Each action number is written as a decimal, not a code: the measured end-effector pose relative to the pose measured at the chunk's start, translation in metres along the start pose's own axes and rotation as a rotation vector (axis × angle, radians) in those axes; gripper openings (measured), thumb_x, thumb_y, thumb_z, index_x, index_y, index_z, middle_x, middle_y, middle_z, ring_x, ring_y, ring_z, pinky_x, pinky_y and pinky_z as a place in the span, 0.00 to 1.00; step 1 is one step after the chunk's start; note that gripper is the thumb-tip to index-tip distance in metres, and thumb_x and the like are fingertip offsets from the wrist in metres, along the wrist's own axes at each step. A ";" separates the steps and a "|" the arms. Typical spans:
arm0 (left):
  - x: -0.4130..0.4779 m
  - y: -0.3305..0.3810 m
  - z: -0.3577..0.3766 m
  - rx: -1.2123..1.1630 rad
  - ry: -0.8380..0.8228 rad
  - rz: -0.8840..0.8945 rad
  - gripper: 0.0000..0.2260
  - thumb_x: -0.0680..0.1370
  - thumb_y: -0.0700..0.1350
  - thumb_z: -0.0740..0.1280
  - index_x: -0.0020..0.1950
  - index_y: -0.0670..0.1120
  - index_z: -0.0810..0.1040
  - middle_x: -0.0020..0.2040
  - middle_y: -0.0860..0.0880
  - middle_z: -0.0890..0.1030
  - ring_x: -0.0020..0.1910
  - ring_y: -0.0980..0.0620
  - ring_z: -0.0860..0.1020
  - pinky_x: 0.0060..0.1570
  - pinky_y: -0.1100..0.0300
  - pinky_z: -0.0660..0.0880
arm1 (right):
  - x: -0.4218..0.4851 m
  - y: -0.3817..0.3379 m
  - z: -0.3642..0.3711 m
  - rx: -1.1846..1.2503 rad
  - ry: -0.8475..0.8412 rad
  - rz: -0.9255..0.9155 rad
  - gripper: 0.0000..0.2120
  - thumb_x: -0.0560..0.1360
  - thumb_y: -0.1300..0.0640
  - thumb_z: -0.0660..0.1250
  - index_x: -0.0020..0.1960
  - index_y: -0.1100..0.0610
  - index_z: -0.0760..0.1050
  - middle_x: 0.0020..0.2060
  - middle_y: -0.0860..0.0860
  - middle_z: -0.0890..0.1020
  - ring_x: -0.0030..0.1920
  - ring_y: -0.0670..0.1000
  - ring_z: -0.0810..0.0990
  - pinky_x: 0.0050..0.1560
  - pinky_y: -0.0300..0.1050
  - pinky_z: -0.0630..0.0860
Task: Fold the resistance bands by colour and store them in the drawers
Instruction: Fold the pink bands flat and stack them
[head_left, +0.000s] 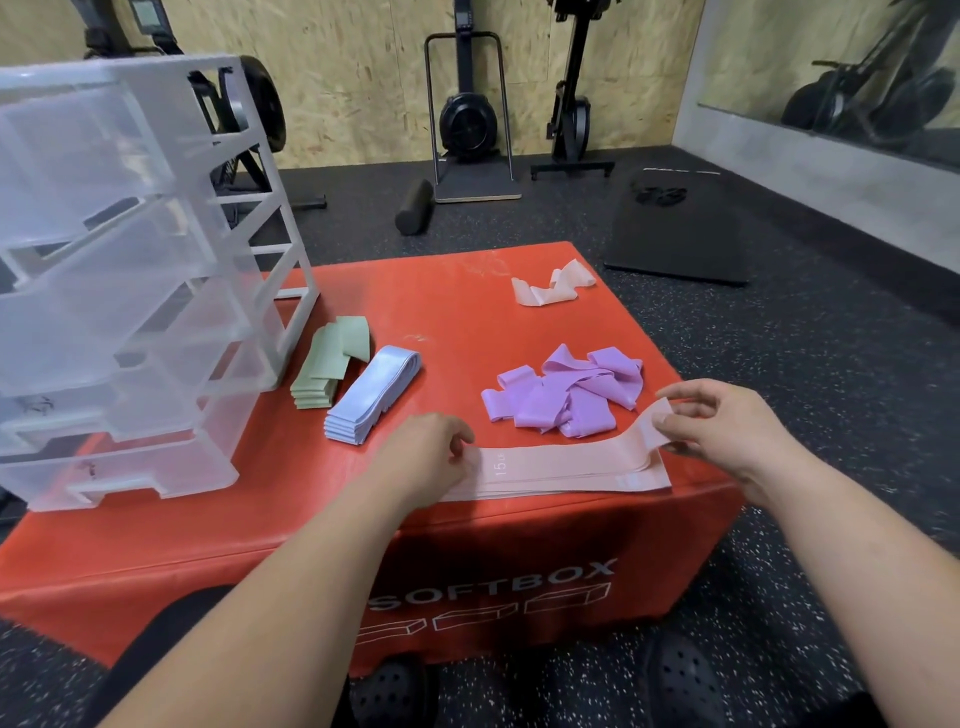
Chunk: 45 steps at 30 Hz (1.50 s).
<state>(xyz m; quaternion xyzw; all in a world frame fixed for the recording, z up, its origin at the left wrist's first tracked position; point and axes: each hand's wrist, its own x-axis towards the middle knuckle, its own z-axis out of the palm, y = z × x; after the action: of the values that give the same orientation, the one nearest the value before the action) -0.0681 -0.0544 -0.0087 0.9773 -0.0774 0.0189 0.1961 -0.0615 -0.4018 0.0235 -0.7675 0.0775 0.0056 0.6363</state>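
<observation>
The pink bands (561, 470) lie as a flat stack at the near edge of the red bench (441, 301), with the long axis from left to right across my view. The left grip (426, 452) holds the left end with bent fingers. The right grip (727, 421) pinches the right end of the top band, which is lifted and curls up from the stack. I judge that the next move is a fold along this axis, and the right grip is nearer to the free end.

Just behind the stack is a loose heap of purple bands (566, 397). To the left lie a folded blue stack (374, 395) and a green stack (327, 364), beside the clear drawer unit (130, 286). More pale pink bands (550, 286) lie at the far corner. Around the bench there are dark speckled floor (831, 364), a black mat (680, 234) and exercise machines (467, 114) by the wooden wall.
</observation>
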 end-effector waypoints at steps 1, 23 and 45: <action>0.001 0.000 0.000 -0.008 -0.006 0.007 0.12 0.77 0.46 0.71 0.60 0.53 0.85 0.49 0.56 0.84 0.48 0.52 0.80 0.46 0.59 0.72 | 0.001 0.001 -0.001 -0.002 0.004 -0.001 0.13 0.75 0.71 0.74 0.56 0.59 0.82 0.42 0.54 0.86 0.38 0.48 0.85 0.38 0.42 0.85; -0.012 -0.027 -0.021 -0.414 0.122 -0.258 0.10 0.74 0.37 0.72 0.49 0.52 0.82 0.41 0.50 0.84 0.40 0.47 0.84 0.42 0.53 0.81 | 0.010 0.027 0.004 -0.293 0.007 0.010 0.13 0.71 0.70 0.76 0.50 0.54 0.84 0.40 0.59 0.85 0.34 0.54 0.82 0.44 0.55 0.83; -0.019 -0.043 -0.016 0.017 -0.121 0.162 0.27 0.71 0.54 0.81 0.68 0.56 0.79 0.61 0.57 0.79 0.58 0.54 0.77 0.58 0.57 0.74 | 0.022 0.034 -0.017 -1.080 -0.344 -0.398 0.26 0.67 0.50 0.83 0.63 0.39 0.80 0.57 0.36 0.82 0.57 0.44 0.80 0.62 0.46 0.76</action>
<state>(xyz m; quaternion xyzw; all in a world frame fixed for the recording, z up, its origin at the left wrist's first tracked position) -0.0800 -0.0061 -0.0119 0.9688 -0.1678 -0.0236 0.1808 -0.0460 -0.4266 -0.0087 -0.9700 -0.1857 0.0490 0.1488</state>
